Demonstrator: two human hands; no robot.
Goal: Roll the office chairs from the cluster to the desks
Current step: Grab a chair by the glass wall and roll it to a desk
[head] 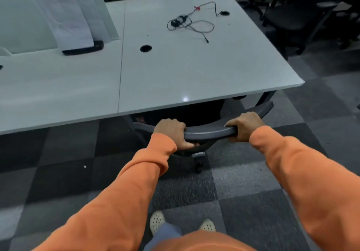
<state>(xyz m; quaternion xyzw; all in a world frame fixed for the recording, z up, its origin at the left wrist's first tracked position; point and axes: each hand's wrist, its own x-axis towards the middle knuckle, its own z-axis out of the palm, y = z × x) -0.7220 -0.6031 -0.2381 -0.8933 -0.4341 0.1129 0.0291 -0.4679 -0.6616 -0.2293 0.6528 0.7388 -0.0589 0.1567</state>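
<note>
A black office chair (pixel 208 133) stands at the near edge of the white desk (pixel 194 69), its seat tucked under the desktop and mostly hidden. Only the curved grey top of its backrest, part of its base and one caster show. My left hand (pixel 172 133) grips the backrest top left of centre, fingers curled over it and thumb beneath. My right hand (pixel 244 127) grips the same rail further right. Both arms are in orange sleeves.
A tangle of cables (pixel 190 21) lies on the desk beside a round cable hole (pixel 145 48). A second desk (pixel 58 87) adjoins at left with papers and a dark folder (pixel 82 49). More black chairs (pixel 296 17) cluster at the back right. Checkered carpet covers the floor.
</note>
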